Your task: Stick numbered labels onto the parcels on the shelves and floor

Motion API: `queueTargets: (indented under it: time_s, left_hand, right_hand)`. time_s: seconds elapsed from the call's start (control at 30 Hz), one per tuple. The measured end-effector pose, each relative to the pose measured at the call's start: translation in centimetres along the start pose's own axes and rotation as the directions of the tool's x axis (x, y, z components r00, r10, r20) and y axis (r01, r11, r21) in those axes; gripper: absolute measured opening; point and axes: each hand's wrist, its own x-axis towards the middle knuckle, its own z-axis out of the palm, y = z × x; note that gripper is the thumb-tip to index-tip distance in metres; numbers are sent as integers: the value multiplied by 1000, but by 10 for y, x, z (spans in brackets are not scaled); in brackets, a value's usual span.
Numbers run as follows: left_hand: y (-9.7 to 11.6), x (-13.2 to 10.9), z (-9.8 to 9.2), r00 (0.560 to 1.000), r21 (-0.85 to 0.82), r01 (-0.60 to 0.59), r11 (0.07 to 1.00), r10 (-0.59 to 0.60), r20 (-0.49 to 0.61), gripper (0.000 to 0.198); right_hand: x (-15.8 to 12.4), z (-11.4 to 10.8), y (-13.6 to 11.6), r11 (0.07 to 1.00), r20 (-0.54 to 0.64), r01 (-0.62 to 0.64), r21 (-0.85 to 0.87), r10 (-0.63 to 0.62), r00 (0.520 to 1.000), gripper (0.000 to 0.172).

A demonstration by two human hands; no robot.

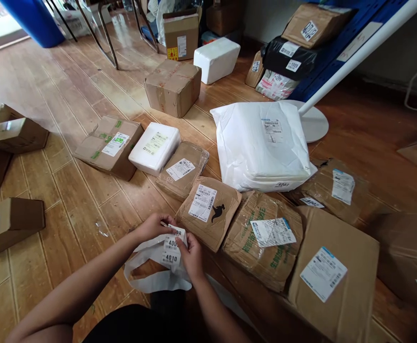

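My left hand (156, 226) pinches the upper end of a strip of number labels (171, 257). With thumb and fingers closed on its right edge, my right hand (189, 252) grips the same strip. Printed numbers, 4010 among them, show on the labels; my fingers partly cover the upper ones. White backing paper (147, 281) hangs in loose loops below my hands. Just beyond them lies a brown box with a kangaroo print (226, 197), a shipping label on its top. A taped carton with green print (262, 257) sits to its right.
A row of parcels crosses the floor: a green-taped carton (104, 157), a white box (153, 159), a small carton (194, 171) and a large carton (351, 247). Behind stands a big white parcel (258, 157) marked 4003, beside a slanting white pole (354, 57). More cartons (26, 216) lie left.
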Motion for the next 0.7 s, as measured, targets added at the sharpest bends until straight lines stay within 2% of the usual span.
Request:
queueTargets:
  time_s: [0.1,0.23,0.3,0.37,0.5,0.6,0.7]
  left_hand:
    - [-10,6,-5,995,-94,6,996,-16,-103,33]
    - [-31,20,-15,971,-122,-1,992,-28,-236,45]
    - [-40,29,-24,944,-92,-13,996,-18,-330,48]
    - [-48,41,-34,908,-32,-30,999,14,-419,46]
    - [-54,67,-44,870,125,-84,989,134,-475,27]
    - [-56,83,-41,788,219,-106,970,216,-577,12]
    - [-59,89,-33,694,266,-88,960,250,-675,8]
  right_hand:
    - [5,13,8,992,57,-70,101,64,996,43]
    - [5,27,18,985,-30,-170,30,171,985,47]
    - [-3,29,23,980,-51,-200,4,200,979,49]
    - [-15,28,28,976,-55,-217,-10,216,975,51]
    - [-44,20,44,944,-23,-315,95,319,948,54]
    - [-53,11,56,910,9,-385,153,388,922,57]
    - [-52,2,61,908,14,-387,158,390,921,57]
